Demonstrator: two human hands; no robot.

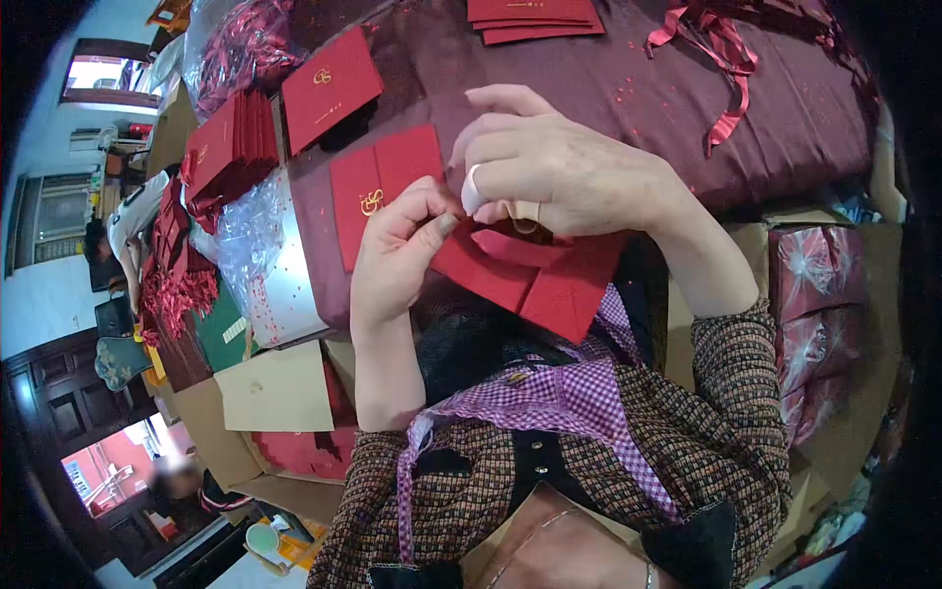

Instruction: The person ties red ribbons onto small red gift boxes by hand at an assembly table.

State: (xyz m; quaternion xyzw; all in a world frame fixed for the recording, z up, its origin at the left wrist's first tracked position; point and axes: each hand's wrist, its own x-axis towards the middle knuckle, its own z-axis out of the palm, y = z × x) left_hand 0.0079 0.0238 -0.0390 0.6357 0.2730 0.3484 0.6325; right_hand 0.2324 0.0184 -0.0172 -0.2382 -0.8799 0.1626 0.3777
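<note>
A red paper bag with gold lettering (559, 294) lies slanted across the table's near edge and above my lap. Its red ribbon (515, 248) loops out under my right hand. My left hand (397, 250) is closed in a pinch at the bag's upper edge, thumb against forefinger, on something too small to make out. Curled over the ribbon, my right hand (549, 167) wears a pale band on one finger and a tan wrap on another; its fingertips are partly hidden. Behind both hands lies another red piece with gold lettering (368, 196).
A stack of red bags (231, 147) and a single red bag (334, 88) lie at left. More red bags (535, 18) and loose ribbons (726, 74) lie on the dark red cloth (608, 59). Cardboard boxes stand either side, the right holding wrapped red packs (814, 324). Another person (137, 216) is far left.
</note>
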